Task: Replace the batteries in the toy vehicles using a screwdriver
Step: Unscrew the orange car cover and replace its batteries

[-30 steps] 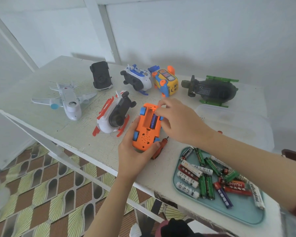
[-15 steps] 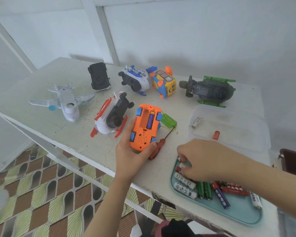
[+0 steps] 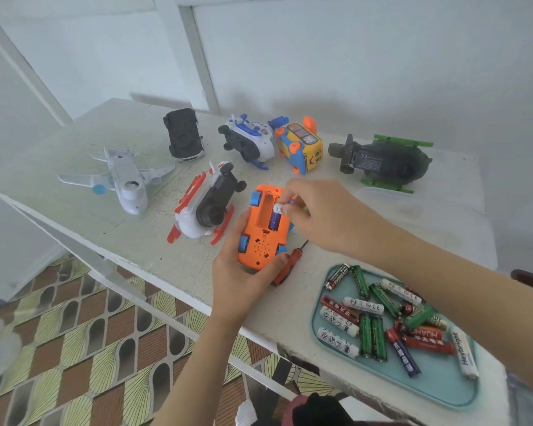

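I have the left hand (image 3: 243,272) wrapped round the orange toy car (image 3: 260,241), belly up near the bench's (image 3: 148,238) front edge, steadying its open battery bay. The right hand (image 3: 320,216) pinches a white battery (image 3: 279,207) over the bay, beside a blue battery (image 3: 274,222) seated there. The screwdriver (image 3: 285,269) lies alongside, handy for the cover.

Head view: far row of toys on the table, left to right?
black car → white-and-blue toy → yellow-and-orange toy → dark green helicopter
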Tool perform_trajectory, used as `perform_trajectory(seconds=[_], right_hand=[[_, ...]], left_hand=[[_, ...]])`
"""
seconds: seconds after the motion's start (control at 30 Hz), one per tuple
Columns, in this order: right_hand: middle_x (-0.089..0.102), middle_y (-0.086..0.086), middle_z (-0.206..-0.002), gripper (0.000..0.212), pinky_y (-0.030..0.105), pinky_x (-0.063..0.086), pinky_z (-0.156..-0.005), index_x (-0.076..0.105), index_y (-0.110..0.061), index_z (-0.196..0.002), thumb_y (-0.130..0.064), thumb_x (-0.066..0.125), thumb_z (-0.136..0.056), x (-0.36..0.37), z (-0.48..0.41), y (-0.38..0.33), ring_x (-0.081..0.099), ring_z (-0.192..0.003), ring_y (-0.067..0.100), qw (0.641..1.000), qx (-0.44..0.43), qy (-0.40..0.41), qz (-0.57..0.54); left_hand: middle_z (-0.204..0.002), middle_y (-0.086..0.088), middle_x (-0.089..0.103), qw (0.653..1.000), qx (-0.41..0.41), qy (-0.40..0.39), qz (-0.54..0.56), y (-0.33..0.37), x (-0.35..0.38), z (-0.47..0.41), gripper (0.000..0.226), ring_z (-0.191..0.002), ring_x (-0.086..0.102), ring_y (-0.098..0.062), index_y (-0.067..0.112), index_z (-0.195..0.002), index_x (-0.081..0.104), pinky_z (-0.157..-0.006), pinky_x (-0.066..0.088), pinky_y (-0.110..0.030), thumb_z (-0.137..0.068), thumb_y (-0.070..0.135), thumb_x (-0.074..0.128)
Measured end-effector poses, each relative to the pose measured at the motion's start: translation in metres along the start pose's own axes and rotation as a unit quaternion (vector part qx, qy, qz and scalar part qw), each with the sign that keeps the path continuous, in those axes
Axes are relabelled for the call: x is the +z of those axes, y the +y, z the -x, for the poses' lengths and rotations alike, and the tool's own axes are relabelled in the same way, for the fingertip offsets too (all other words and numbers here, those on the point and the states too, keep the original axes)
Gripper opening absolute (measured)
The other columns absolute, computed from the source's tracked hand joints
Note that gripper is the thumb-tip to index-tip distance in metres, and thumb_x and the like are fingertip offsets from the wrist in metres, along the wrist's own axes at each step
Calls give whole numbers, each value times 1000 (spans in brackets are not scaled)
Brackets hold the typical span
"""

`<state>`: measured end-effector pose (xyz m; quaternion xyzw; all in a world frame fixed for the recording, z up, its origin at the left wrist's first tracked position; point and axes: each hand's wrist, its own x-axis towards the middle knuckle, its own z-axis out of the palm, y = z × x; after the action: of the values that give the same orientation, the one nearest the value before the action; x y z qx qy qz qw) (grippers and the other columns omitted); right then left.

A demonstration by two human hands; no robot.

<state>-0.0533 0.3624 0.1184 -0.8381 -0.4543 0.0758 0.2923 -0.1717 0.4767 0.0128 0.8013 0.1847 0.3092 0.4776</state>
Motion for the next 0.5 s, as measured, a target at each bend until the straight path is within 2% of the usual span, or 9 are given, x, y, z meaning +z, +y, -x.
perform_trajectory(seconds=[0.1, 0.17, 0.23, 0.3, 0.4, 0.47, 0.5], right_hand=[[56, 2, -85, 13, 25, 39, -64, 53, -9, -98, -22, 54, -96, 11, -11, -12, 51, -73, 13, 1000, 1, 3, -3], [55, 5, -89, 12, 25, 39, -65, 49, -11, -99, -22, 51, -97, 19, -14, -18, 52, -81, 18, 999, -9, 10, 47], [44, 0, -79, 10, 21, 29, -53, 39, -15, -95, -21, 46, -99, 28, -17, -20, 46, -79, 18, 994, -19, 16, 102], [31, -4, -69, 14, 21, 19, -48, 31, -17, -93, -18, 43, -100, 34, -17, -21, 42, -74, 20, 990, -29, 21, 138], [36, -4, -70, 5, 23, 16, -47, 40, -20, -106, -21, 40, -101, 39, -15, -20, 39, -70, 20, 987, -54, 33, 146], [45, -4, -77, 20, 23, 19, -48, 47, -18, -115, -31, 45, -100, 41, -12, -19, 40, -70, 18, 990, -66, 47, 114], [49, -4, -79, 23, 24, 24, -50, 48, -18, -112, -36, 48, -98, 42, -11, -19, 43, -71, 18, 992, -69, 49, 89]], left_hand=[[-105, 55, 47, 1000, 4, 1, -4, 2, -1, -1, 81, -94, 55, 21, 15, -141, 45, -73, 44, -3, -72, 12, 85], [-108, 53, 47, 1000, 8, 6, 5, 2, -1, -1, 84, -94, 55, 19, 17, -142, 45, -72, 44, -3, -69, 30, 84], [-114, 51, 46, 1000, 2, 14, 18, 3, -1, -1, 89, -97, 54, 18, 22, -142, 45, -74, 44, -4, -62, 48, 74], [-123, 44, 47, 999, -3, 20, 25, 3, -1, -1, 90, -105, 54, 13, 26, -142, 45, -79, 44, -5, -60, 52, 71], [-133, 22, 53, 999, 1, 25, 24, 3, -2, -2, 88, -109, 55, 8, 29, -142, 45, -80, 44, -6, -61, 52, 71], [-136, 17, 52, 999, 4, 25, 29, 5, -2, -3, 87, -108, 55, 12, 28, -143, 44, -78, 43, -5, -62, 49, 70], [-136, 19, 53, 999, 8, 24, 28, 5, -2, -4, 85, -109, 54, 12, 29, -142, 44, -79, 43, -4, -63, 47, 70]])
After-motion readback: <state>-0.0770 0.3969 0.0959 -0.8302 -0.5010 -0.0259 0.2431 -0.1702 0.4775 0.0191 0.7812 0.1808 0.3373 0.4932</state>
